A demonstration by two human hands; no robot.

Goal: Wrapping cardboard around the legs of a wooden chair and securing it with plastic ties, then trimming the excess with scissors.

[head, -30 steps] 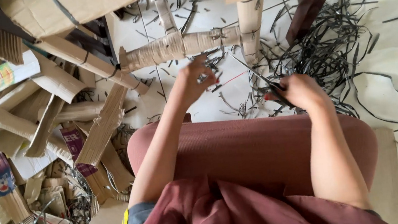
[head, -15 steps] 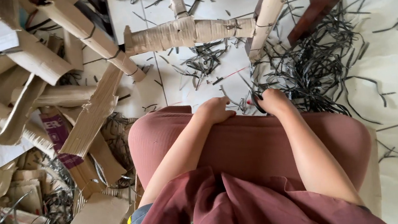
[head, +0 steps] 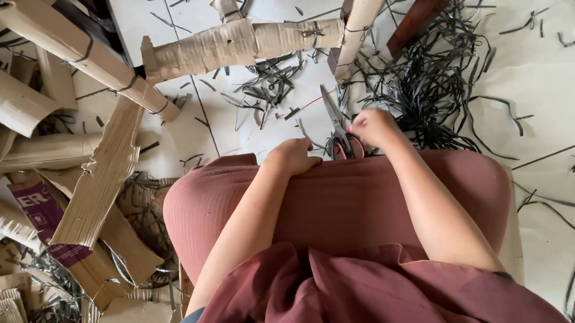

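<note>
The person is sitting with both hands resting at the far edge of a rust-coloured lap [head: 351, 205], and the right hand [head: 373, 129] is closing its fingers around the handles of a pair of scissors [head: 336, 122]. The scissors are lying with their long axis running straight away from the body: handles tucked in at the lap's edge, touching the right hand, and the blades, looking shut or nearly so, pointing out over the pale floor [head: 558, 99] toward the cardboard-wrapped rail [head: 244, 43] bound with black strapping. The left hand [head: 294, 157] is curling into a loose fist just beside the handles, on their left, and I cannot make out anything inside it. So the right hand is the one on the tool, with the left sitting close by but apart from it. Beyond and to the right of the blades a tangle of cut black strapping [head: 439, 84] is spreading across the floor, near the blade tips. Off to the left, stripped cardboard pieces [head: 97, 185] are piling up, well apart from both hands.
</note>
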